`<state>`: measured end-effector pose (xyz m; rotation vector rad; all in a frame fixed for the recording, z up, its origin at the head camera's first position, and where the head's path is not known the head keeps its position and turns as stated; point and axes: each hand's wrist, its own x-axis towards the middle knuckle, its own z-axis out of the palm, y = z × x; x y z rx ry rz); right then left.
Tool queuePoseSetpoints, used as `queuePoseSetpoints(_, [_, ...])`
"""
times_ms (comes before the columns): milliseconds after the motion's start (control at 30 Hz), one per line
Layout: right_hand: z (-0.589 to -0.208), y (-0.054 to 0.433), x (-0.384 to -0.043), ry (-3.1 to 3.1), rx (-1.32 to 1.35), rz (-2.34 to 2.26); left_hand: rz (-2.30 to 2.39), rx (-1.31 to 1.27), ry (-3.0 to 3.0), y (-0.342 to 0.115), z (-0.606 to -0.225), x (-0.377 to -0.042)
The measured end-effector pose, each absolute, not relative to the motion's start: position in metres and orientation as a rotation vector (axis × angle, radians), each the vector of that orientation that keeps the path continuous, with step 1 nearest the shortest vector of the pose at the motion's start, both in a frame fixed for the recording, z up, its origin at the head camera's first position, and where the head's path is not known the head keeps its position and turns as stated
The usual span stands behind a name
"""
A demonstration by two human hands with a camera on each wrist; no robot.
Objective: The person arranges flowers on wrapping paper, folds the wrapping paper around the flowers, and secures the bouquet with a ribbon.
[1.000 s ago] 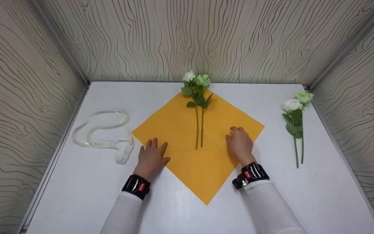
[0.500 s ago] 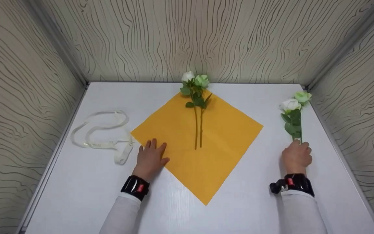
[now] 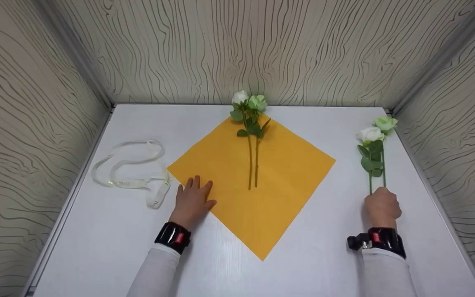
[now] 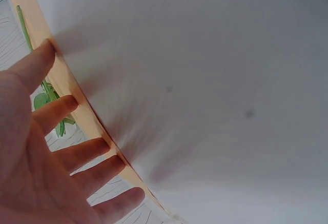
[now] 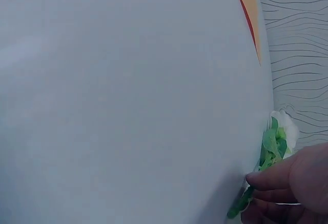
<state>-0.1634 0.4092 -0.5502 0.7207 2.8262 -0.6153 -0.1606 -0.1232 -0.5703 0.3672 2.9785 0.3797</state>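
Note:
A square of orange-yellow wrapping paper [image 3: 287, 198] lies cornerwise on the white table. My left hand [image 3: 192, 202] rests on its left edge with the fingers spread. Two artificial roses [image 3: 250, 109], one white and one green, lie on the paper, heads over its far corner and stems pointing towards me. At the right, my right hand [image 3: 382, 208] grips the lower stems of another pair of roses [image 3: 372, 150], white and pale green. In the right wrist view, the thumb and fingers pinch a green stem [image 5: 240, 203], whose cut end sticks out.
A loosely looped cream ribbon [image 3: 128, 182] with printed lettering lies left of the paper, close to my left hand. The white table [image 3: 221, 264] is bounded at the back and sides by wood-grain panels [image 3: 188, 53].
My right hand has left the paper, moved right and taken hold of the right-hand roses' stems, then shifted slightly towards me along them. The left hand has stayed put.

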Motion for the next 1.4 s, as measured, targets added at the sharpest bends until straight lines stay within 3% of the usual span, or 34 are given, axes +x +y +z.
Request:
queuePoseSetpoints(367, [-0.55, 0.407, -0.164, 2.811, 0.735, -0.572, 0.394, 0.361, 2.968, -0.123, -0.572, -0.161])
queuePoseSetpoints(633, [-0.544, 0.384, -0.167, 2.863, 0.745, -0.806, 0.371, 0.34, 2.956, -0.123, -0.573, -0.162])
queuePoseSetpoints(967, [-0.532, 0.301, -0.188, 2.686, 0.598, -1.378, 0.348, 0.348, 2.97, -0.123, -0.571, -0.161])
queuePoseSetpoints(1400, [-0.534, 0.166, -0.207, 2.808, 0.12, -1.251, 0.353, 0.34, 2.955, -0.123, -0.573, -0.163])
